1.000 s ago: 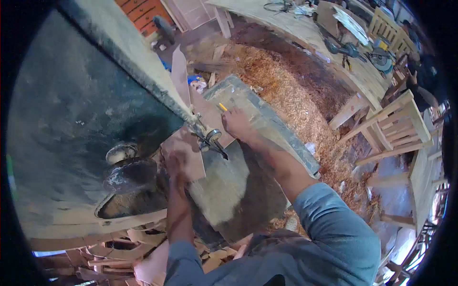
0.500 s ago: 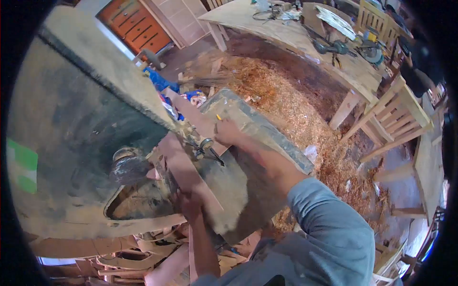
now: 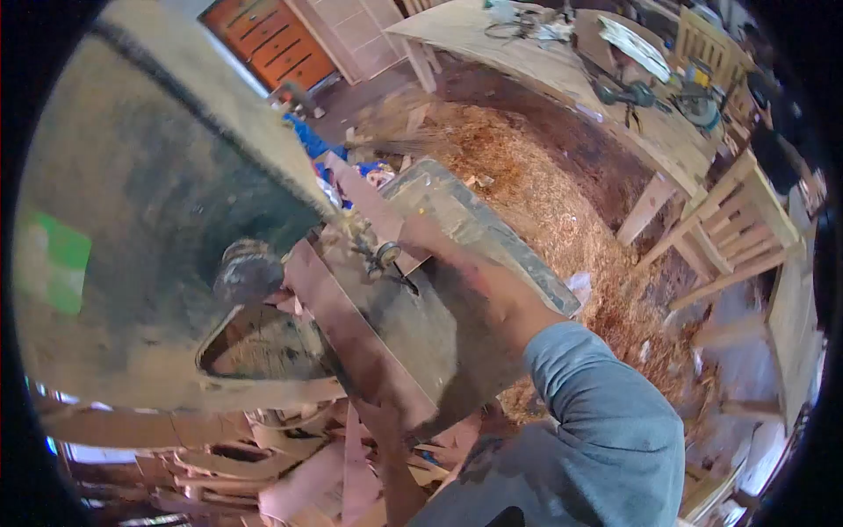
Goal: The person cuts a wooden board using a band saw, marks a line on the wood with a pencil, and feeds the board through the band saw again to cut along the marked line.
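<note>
A large band saw with a dusty, dark green body [image 3: 167, 176] stands at the left. On its worn metal table [image 3: 465, 220] lie two flat wooden boards. My left hand [image 3: 379, 415] grips the near end of the nearer board [image 3: 351, 325], its fingers partly hidden in shadow. My right hand [image 3: 423, 235] is closed at the edge of the farther board [image 3: 364, 193], beyond the saw's guide. A small yellow thing [image 3: 421, 212] shows by its fingers, too small to name. Between the boards sits the blade guide with a round metal knob [image 3: 387, 255].
Curved wooden offcuts [image 3: 290, 448] are piled below the machine. Shavings [image 3: 562, 211] cover the floor. A long wooden table [image 3: 518, 61] carries power tools [image 3: 632, 92], with a wooden chair [image 3: 729, 220] near it. Another person [image 3: 781, 149] is at the far right.
The nearer board has slid back toward me with my left hand, away from the blade guide. My right hand stays by the farther board. The whole view has shifted slightly.
</note>
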The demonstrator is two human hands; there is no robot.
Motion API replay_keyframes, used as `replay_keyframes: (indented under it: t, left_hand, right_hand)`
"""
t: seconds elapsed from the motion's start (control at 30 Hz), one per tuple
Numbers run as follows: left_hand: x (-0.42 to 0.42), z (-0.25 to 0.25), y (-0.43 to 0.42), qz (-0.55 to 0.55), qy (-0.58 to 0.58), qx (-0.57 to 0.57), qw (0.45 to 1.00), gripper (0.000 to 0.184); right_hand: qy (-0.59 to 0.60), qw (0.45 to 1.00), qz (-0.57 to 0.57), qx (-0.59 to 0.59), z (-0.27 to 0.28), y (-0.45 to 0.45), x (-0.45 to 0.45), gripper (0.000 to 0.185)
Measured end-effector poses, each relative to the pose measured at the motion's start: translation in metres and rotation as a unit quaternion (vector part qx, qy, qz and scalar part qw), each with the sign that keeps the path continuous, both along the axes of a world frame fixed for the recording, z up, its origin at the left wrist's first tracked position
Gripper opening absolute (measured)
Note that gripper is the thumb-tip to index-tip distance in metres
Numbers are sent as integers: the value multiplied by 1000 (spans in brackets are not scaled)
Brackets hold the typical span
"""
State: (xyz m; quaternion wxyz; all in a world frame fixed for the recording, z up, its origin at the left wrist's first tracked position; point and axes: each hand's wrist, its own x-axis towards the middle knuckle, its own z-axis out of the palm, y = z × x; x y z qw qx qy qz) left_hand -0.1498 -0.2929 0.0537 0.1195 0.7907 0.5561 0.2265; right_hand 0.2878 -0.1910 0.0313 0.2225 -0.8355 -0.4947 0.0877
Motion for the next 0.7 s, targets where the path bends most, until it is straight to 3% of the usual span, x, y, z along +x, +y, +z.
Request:
replay_keyframes:
  t: [0.07, 0.1, 0.17, 0.2, 0.3, 0.33, 0.37, 0.43, 0.5, 0.53, 0.6, 0.63, 0.67, 0.7]
  left_hand:
    - [-12, -3, 5, -3, -76, -123, 990, 86]
    - [-19, 2, 2, 8, -83, -124, 989, 86]
    - [-37, 16, -12, 45, -50, -256, 964, 89]
    - [-44, 20, -18, 56, -55, -259, 963, 89]
    - [-73, 18, -32, 70, -82, -199, 974, 88]
    - [-88, 3, -35, 68, -81, -182, 978, 87]
    - [-94, 2, -42, 72, -86, -176, 978, 86]
    - [-95, 20, -56, 68, -99, -190, 974, 86]
    - [-107, 13, -64, 58, -114, -214, 969, 87]
    - [-121, -13, -60, 30, -86, -166, 982, 83]
    - [-110, 17, -83, 40, -128, -200, 971, 75]
    - [-113, 5, -85, 33, -130, -204, 970, 75]
    - [-117, -14, -79, 29, -10, 11, 999, 71]
    - [-118, -26, -79, 25, 107, 229, 967, 68]
  right_hand:
    - [19, 1000, 5, -13, 10, -9, 0, 28]
    - [14, 999, -22, 35, 13, -15, 0, 30]
    - [37, 997, -55, 50, 3, -16, 17, 32]
    - [64, 996, -61, 17, -9, -14, 35, 32]
    - [-78, 996, 14, 42, 0, -56, 60, 30]
    - [-147, 986, 74, 3, -9, -67, 75, 29]
    - [-81, 997, 13, 15, -17, -84, 78, 27]
    - [-25, 999, 9, 39, -18, -139, 72, 24]
    - [162, 984, -50, 59, 39, -220, 24, 26]
    - [348, 920, -168, 66, 82, -260, -17, 31]
    - [419, 882, -197, 84, 67, -325, -44, 32]
    - [402, 882, -224, 102, 59, -356, -65, 30]
    - [383, 881, -251, 122, 51, -383, -89, 29]
    - [401, 860, -272, 160, 53, -405, -119, 26]
